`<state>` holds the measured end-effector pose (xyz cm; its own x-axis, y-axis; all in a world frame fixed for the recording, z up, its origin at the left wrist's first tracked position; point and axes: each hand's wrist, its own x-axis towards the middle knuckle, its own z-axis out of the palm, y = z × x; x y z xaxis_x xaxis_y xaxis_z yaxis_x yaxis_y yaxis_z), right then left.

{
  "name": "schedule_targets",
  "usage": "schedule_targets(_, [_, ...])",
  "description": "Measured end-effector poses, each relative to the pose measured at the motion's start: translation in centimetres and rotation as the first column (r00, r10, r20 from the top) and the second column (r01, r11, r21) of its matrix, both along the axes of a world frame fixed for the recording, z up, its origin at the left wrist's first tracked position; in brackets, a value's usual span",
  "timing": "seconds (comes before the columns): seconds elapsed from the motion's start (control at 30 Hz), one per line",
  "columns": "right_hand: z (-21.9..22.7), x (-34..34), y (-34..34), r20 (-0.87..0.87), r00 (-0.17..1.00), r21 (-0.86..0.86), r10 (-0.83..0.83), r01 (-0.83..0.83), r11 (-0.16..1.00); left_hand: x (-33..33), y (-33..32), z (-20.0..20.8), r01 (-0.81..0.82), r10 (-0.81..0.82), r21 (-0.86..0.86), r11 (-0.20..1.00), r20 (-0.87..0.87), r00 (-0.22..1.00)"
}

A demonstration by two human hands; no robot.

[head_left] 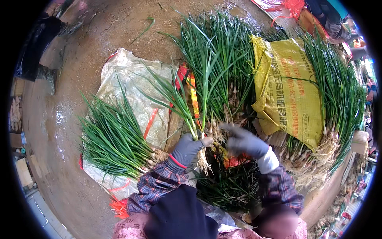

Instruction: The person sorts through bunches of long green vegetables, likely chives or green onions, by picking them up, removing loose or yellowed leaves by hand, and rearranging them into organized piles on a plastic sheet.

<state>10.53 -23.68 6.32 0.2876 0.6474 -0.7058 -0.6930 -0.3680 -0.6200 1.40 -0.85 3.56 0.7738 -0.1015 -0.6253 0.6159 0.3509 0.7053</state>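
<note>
My left hand (187, 149), in a dark grey glove, is closed around a few stalks of green garlic (203, 95). Their long leaves fan upward, and pale roots dangle below the fist. My right hand (244, 141), gloved alike, is to the right of those roots, its fingers smeared by motion. Beyond both hands stands a large pile of green garlic (227, 51), bulbs and roots toward me. A smaller sorted bunch (115, 137) lies to the left of my left forearm. Dark, loose leaf scraps (227, 183) lie below, between my forearms.
A pale plastic sheet (139, 79) lies under the left bunch. On the right, a yellow woven sack (288, 83) covers part of another heap of green garlic (338, 87). Orange-red plastic ties (119, 207) lie at lower left. Another person's dark-clothed legs (36, 47) show at far left.
</note>
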Motion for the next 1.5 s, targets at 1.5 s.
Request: schedule_targets(1.5, [-5.2, -2.2, 4.6, 0.249, 0.965, -0.05, 0.088, -0.078, 0.996, 2.2, 4.7, -0.4, 0.47, 0.26, -0.803, 0.367, 0.573, 0.777])
